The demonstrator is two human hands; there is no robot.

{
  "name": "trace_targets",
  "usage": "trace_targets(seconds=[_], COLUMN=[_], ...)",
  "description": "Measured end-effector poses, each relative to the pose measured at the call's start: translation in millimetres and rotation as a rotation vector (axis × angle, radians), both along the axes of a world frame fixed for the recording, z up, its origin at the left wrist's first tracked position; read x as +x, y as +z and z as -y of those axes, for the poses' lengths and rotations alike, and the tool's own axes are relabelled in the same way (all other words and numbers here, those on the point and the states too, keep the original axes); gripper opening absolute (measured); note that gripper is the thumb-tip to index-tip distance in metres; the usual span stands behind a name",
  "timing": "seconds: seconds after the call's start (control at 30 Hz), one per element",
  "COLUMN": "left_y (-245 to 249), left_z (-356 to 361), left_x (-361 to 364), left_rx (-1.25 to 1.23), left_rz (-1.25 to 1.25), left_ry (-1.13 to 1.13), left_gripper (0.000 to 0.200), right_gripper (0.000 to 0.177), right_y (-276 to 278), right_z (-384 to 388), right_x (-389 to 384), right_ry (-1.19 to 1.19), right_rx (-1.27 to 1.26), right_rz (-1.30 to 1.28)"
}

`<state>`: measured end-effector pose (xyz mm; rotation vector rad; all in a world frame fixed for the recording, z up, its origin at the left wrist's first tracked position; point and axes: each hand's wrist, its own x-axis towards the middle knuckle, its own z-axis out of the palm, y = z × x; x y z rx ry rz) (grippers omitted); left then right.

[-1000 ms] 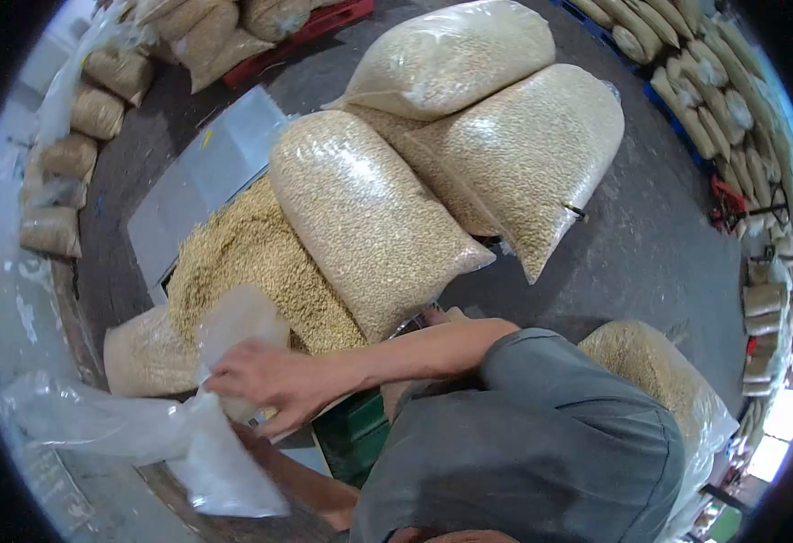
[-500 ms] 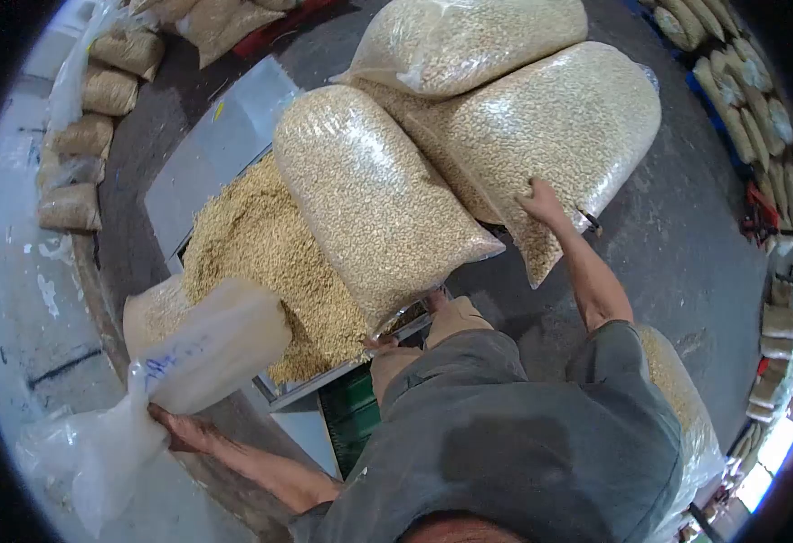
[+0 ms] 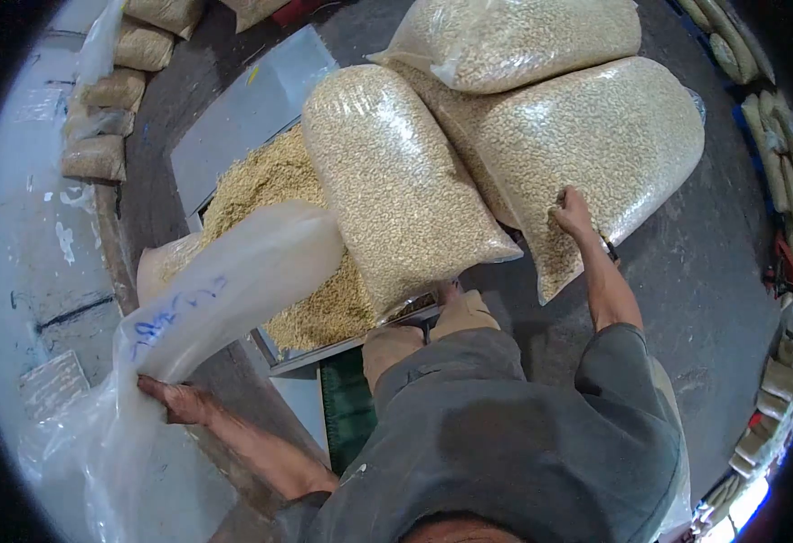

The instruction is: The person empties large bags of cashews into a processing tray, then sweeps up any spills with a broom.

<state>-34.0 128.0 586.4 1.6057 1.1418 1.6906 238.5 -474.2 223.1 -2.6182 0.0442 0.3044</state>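
My left hand (image 3: 177, 400) is closed on a translucent plastic bag (image 3: 233, 271) with blue handwriting on it. The bag's wide end puffs out over a heap of pale kernels (image 3: 265, 176) in a shallow metal tray (image 3: 310, 364), while its crumpled part hangs beside the hand. My right hand (image 3: 574, 215) has its fingers curled in, overlapping the lower corner of a large clear sack filled with kernels (image 3: 595, 136); whatever those fingers hold is hidden. Between my hands, another full sack (image 3: 401, 181) lies across the tray's edge, close to my legs.
A third full sack (image 3: 523, 41) rests at the far side, against the others. Filled bags (image 3: 96, 158) line the wall at left, and more are stacked (image 3: 772, 145) at right. A flat grey panel (image 3: 233, 127) lies beyond the heap. Green material (image 3: 346, 407) shows below the tray.
The plastic bag has stretched out longer and swung further right over the heap. My right hand's fingers have curled in from a more extended pose. The whole view has shifted.
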Motion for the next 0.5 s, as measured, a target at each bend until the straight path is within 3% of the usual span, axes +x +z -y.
trace_targets(seconds=[0.07,0.1,0.2,0.23,0.33,0.37,0.4,0.47,0.5], left_y=[-6,-23,-23,-5,-28,-61,-76,-73,-73], left_z=[28,7,15,54,37,-7,-11,6,16], left_x=[11,-8,-15,17,-12,-59,-78,-85,-85], left_rx=[-0.087,0.001,-0.053,-0.134,-0.092,-0.050,-0.057,0.019,0.013], left_rz=[-0.150,-0.214,-0.288,-0.209,-0.241,-0.428,-0.424,-0.736,-0.739], left_ry=[0.101,0.028,-0.043,0.001,-0.119,-0.112,-0.104,-0.032,-0.024], left_gripper=[0.055,0.054,0.054,0.053,0.054,0.053,0.053,0.050,0.050], right_gripper=[0.031,0.032,0.034,0.034,0.037,0.037,0.037,0.036,0.036], right_y=[5,9,9,10,12,16,19,18,18], right_z=[-2,-4,2,1,-1,-3,-4,-1,-1], right_x=[1,-2,-2,-2,3,4,4,3,1], right_ry=[-0.022,-0.017,0.020,0.020,0.028,0.023,0.020,0.059,0.055], right_rx=[0.016,0.026,0.058,0.051,0.024,0.009,-0.006,0.006,0.023], right_rz=[-0.043,-0.020,0.014,0.010,-0.043,-0.060,-0.084,-0.079,-0.090])
